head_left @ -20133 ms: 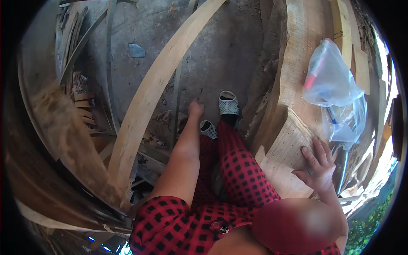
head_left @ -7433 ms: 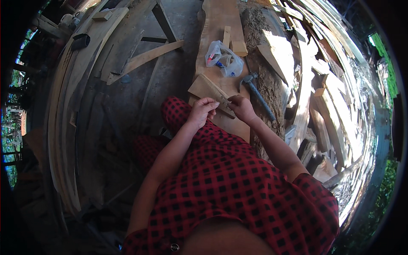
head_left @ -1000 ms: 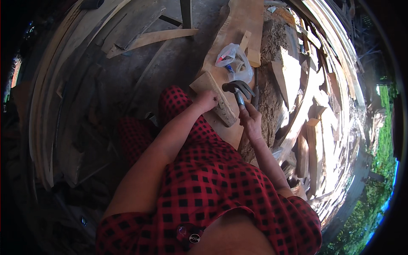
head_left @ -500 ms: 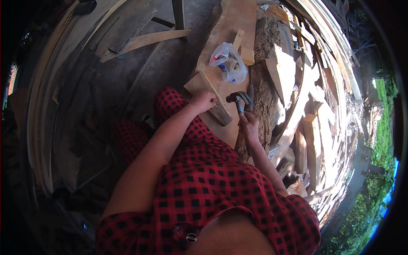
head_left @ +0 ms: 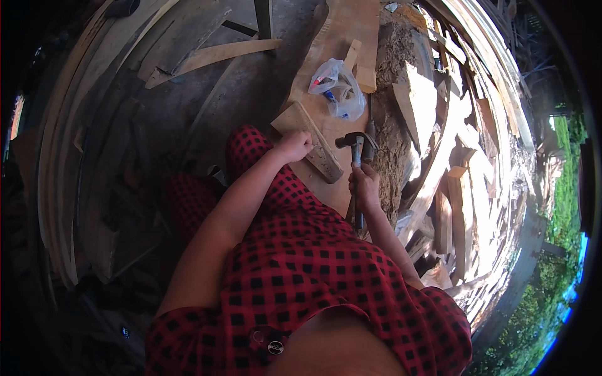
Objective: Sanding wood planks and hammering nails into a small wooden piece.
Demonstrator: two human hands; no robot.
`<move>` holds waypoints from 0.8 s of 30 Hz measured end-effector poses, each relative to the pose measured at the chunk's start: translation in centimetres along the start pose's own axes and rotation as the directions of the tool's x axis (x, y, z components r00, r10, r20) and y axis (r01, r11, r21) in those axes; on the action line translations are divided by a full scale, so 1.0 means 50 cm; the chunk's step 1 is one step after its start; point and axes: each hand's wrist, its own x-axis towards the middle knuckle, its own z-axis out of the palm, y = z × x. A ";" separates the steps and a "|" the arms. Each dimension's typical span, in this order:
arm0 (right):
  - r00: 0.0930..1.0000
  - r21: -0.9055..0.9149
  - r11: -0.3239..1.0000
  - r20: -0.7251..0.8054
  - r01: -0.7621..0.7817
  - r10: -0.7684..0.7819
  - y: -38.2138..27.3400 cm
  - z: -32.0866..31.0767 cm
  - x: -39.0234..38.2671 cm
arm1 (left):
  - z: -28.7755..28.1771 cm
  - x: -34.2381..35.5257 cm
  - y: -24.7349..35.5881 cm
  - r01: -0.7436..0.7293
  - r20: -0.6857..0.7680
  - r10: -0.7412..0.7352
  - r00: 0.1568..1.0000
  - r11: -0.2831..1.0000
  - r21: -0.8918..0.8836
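My right hand [head_left: 367,185] is shut on the handle of a claw hammer [head_left: 353,141], held upright over the right part of a pale wooden board [head_left: 323,50]. To its left, my left hand [head_left: 296,144] is closed in a pinch at a short, thick wood block [head_left: 328,164] lying at an angle on that board by my knee; what the fingertips hold is too small to make out. Beyond the block lies a clear plastic bag [head_left: 351,100] with red and blue items inside. A slim dark tool [head_left: 370,125] lies beside the board, partly behind the hammer head.
A rough bark log [head_left: 398,50] runs along the board's right, with piled sunlit offcuts [head_left: 461,207] beyond. Long planks [head_left: 81,113] line the left. A dark frame [head_left: 262,22] and a curved strip [head_left: 222,52] lie ahead on the concrete floor [head_left: 251,88]. Greenery shows at far right.
Seven seconds ago the hammer lay beside the board; now my right hand grips it. Over the last second it has dropped slightly and straightened, while my left hand has stayed at the block.
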 end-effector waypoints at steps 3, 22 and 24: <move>0.999 -0.009 1.000 0.025 0.024 -0.024 -0.022 0.011 0.000 | -0.018 -0.003 -0.008 0.186 0.053 -0.179 0.982 0.916 -0.356; 0.987 -0.025 0.993 0.115 0.116 -0.113 -0.073 0.168 0.099 | -0.033 -0.046 0.015 0.209 0.196 -0.076 0.978 0.448 -0.869; 0.984 -0.079 0.984 0.092 0.159 -0.152 -0.072 0.170 0.107 | -0.029 -0.046 0.024 0.183 0.158 -0.093 0.983 0.555 -0.811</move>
